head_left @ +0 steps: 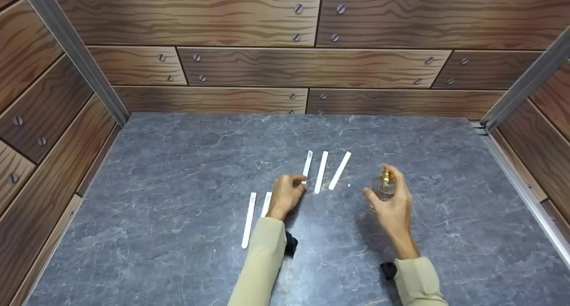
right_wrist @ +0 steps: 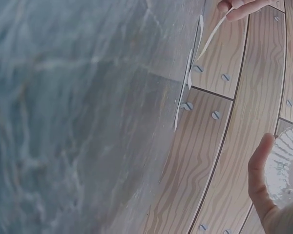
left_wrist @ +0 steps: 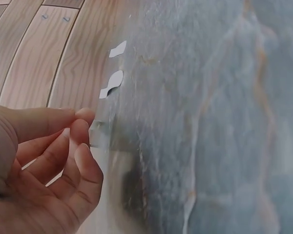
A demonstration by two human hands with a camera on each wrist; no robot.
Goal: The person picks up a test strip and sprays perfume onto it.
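My left hand (head_left: 287, 194) pinches the lower end of a narrow white paper strip (head_left: 308, 161), which in the right wrist view rises at a slant off the table. Two more white strips, a middle one (head_left: 321, 172) and a tilted one (head_left: 340, 170), lie to its right. Around a clear glass perfume bottle (head_left: 384, 189) with a gold spray top (head_left: 385, 176), my right hand (head_left: 396, 208) curls, its index finger on the sprayer. The bottle's ribbed glass base (right_wrist: 285, 165) shows in the right wrist view. Between the hands, the bottle stays apart from the strips.
Left of my left forearm lies another white strip (head_left: 249, 220); a further strip (head_left: 266, 203) is partly hidden by that hand. The grey marbled table (head_left: 178, 163) is bounded by wood-patterned walls (head_left: 245, 65) and metal posts (head_left: 80, 56) at the back corners.
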